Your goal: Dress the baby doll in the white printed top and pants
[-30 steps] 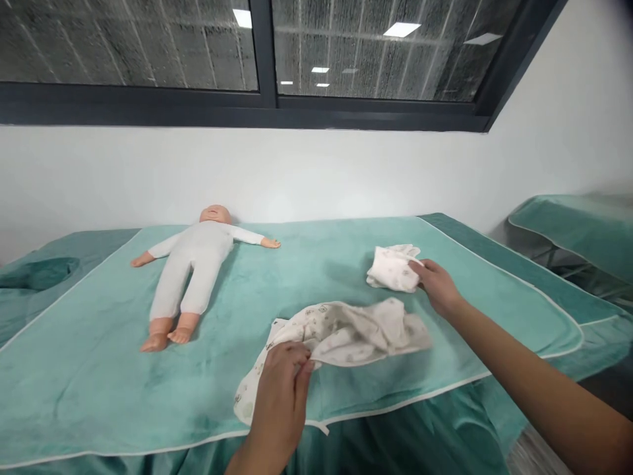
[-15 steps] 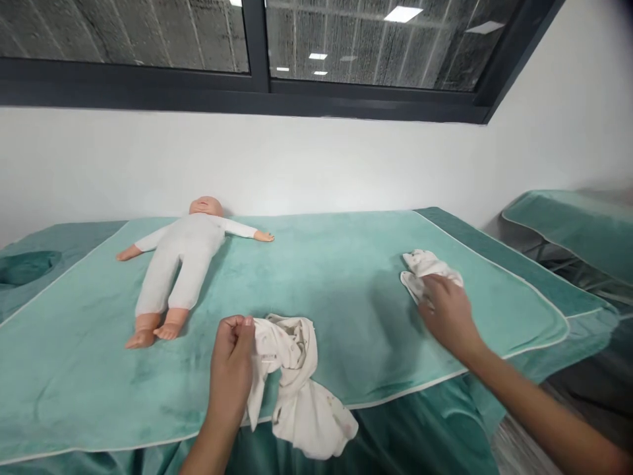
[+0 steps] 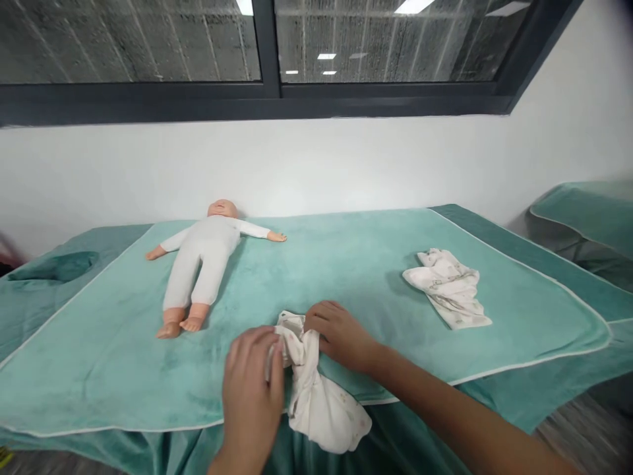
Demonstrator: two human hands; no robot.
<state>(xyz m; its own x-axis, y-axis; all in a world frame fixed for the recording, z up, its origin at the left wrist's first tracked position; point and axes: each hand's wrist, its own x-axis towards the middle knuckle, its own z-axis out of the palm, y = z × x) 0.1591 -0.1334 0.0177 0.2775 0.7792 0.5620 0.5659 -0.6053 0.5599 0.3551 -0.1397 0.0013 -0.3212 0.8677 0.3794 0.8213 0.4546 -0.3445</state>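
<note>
At lower centre, the left hand point(image 3: 254, 389) and right hand point(image 3: 341, 336) grip the upper end of a soft white printed cloth point(image 3: 329, 412), its loose end drooping over the near edge of a mint-green plush blanket point(image 3: 341, 264). It is bunched, neither spread nor folded, so its handling looks unfinished. To the right, a second white printed cloth point(image 3: 450, 287) lies crumpled, untouched. Farther left, a white-suited baby doll point(image 3: 205, 247) lies with arms outstretched.

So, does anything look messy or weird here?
A little: the right cloth lies crumpled on the mat, not flat or neatly folded. The near cloth looks twisted and bunched, its lower end past the mat's front edge. I can't see any spill or rip.
</note>
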